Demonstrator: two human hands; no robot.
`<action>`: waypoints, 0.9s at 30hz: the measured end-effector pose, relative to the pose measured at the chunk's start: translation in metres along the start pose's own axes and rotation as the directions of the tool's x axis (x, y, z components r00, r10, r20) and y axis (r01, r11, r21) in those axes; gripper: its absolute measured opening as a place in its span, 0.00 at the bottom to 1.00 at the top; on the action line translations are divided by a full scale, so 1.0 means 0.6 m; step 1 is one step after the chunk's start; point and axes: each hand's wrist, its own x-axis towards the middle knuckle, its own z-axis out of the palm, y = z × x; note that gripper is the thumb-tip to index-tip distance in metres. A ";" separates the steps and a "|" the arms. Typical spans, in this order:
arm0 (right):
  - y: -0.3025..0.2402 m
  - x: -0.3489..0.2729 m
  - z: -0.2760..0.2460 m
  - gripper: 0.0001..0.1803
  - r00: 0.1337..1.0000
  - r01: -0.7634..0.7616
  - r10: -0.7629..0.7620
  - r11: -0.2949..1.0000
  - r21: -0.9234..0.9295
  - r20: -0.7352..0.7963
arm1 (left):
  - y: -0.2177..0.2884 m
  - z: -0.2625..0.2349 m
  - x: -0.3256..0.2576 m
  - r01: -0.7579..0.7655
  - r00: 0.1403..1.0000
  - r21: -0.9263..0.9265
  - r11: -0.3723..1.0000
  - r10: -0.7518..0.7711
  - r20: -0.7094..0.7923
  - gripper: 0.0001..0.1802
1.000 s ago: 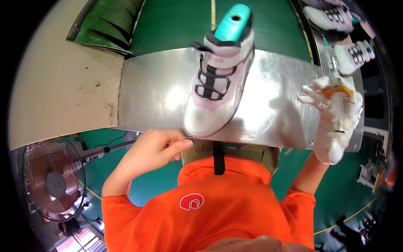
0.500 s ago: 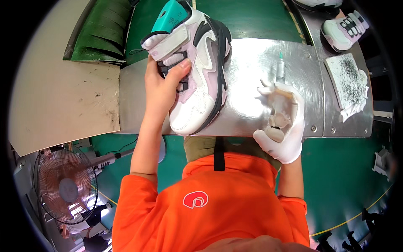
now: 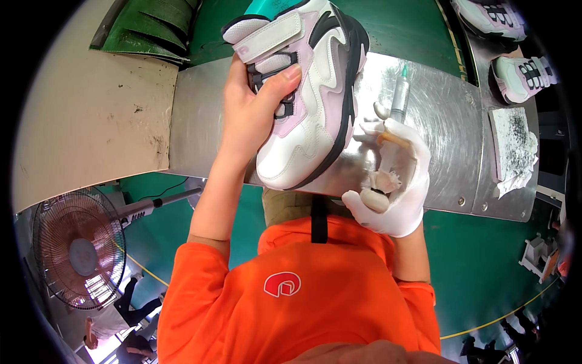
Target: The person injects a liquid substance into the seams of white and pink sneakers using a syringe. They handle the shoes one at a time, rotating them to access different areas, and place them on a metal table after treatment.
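My left hand [image 3: 257, 112] is wrapped round a white and pale-pink sneaker [image 3: 306, 118], thumb over its dark lacing. The shoe is tilted above the steel plate, toe toward me, strap fastened across the top. A teal shoe last [image 3: 267, 8] fills its opening, partly cut off by the upper edge. To the shoe's right, my right hand [image 3: 409, 182], in a white glove, is curled round a clear syringe [image 3: 401, 97] whose green tip points away from me. Within the same palm lies a rounded pale piece [image 3: 374, 200] with a dark band and ragged whitish end; its kind is unclear.
A steel plate [image 3: 445, 139] edges the green conveyor belt [image 3: 418, 30]. On the right are more sneakers [image 3: 522, 79] and a black-smudged white pad [image 3: 512, 145]. A beige board [image 3: 103, 121] and green strip flaps [image 3: 148, 30] border the left. A fan [image 3: 82, 255] stands lower left.
The sneaker in my left hand has moved to the right. My right hand has come slightly left with the syringe, closer to the shoe. The whole view has shifted a little.
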 end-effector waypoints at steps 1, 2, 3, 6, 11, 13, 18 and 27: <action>0.000 -0.005 0.004 0.45 1.000 -0.022 0.022 1.000 0.017 -0.012 | -0.001 0.001 0.000 -0.005 1.000 -0.006 1.000 0.005 0.002 0.29; 0.002 -0.010 0.003 0.45 0.999 -0.029 0.029 0.999 0.022 -0.017 | -0.005 0.003 0.001 -0.015 1.000 -0.017 1.000 0.015 -0.014 0.28; 0.001 -0.011 0.002 0.46 1.000 -0.018 0.018 1.000 0.020 -0.019 | -0.008 0.003 0.001 -0.031 0.999 -0.026 0.999 0.030 -0.033 0.28; -0.005 -0.016 -0.001 0.47 1.000 0.012 -0.012 1.000 -0.007 -0.026 | -0.009 0.014 -0.008 -0.062 0.993 -0.072 0.995 0.054 -0.106 0.28; -0.007 -0.013 -0.008 0.47 0.999 0.042 -0.042 0.998 -0.036 -0.019 | -0.013 0.022 -0.024 -0.097 0.982 -0.103 0.990 0.079 -0.172 0.28; -0.011 -0.009 -0.007 0.47 0.998 -0.027 0.028 1.000 0.010 -0.047 | -0.017 0.025 -0.024 -0.140 0.979 -0.094 0.986 0.123 -0.163 0.28; -0.018 0.039 0.009 0.42 0.957 -0.123 0.107 0.992 -0.040 -0.268 | -0.011 0.034 -0.023 -0.144 0.981 -0.041 0.989 0.137 -0.140 0.28; -0.004 0.126 0.008 0.37 0.916 -0.036 -0.270 0.683 -0.729 -0.298 | 0.007 0.058 -0.026 -0.142 0.986 -0.050 0.989 0.137 -0.091 0.29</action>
